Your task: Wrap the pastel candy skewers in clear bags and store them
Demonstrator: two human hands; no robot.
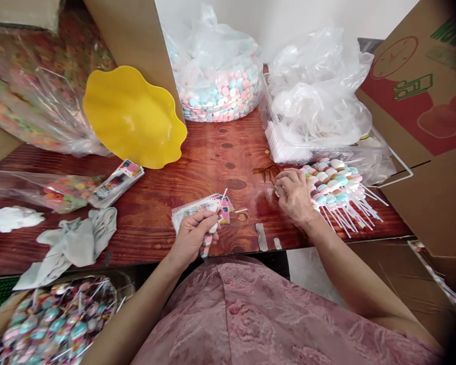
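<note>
My left hand (199, 228) is closed round a pink and white marshmallow stick (213, 228), held low over the table's near edge; a white stick end pokes up above the fingers. Just behind it lies a stack of printed clear bags and cards (190, 208). My right hand (294, 195) rests on the tabletop with its fingers curled together; what they hold, if anything, is hidden. Thin brown bands or ties (266, 175) lie beside its fingertips. Touching that hand's other side is a pile of marshmallow sticks (334, 185) in pink, white, blue and brown.
A yellow wavy-edged bowl (135, 116) leans at the left. Behind stand a big bag of marshmallows (224, 91) and a clear tub with plastic bags (319, 111). Grey gloves (79, 238) lie left, above a box of wrapped marshmallow sticks (57, 324). A carton (421, 126) rises right.
</note>
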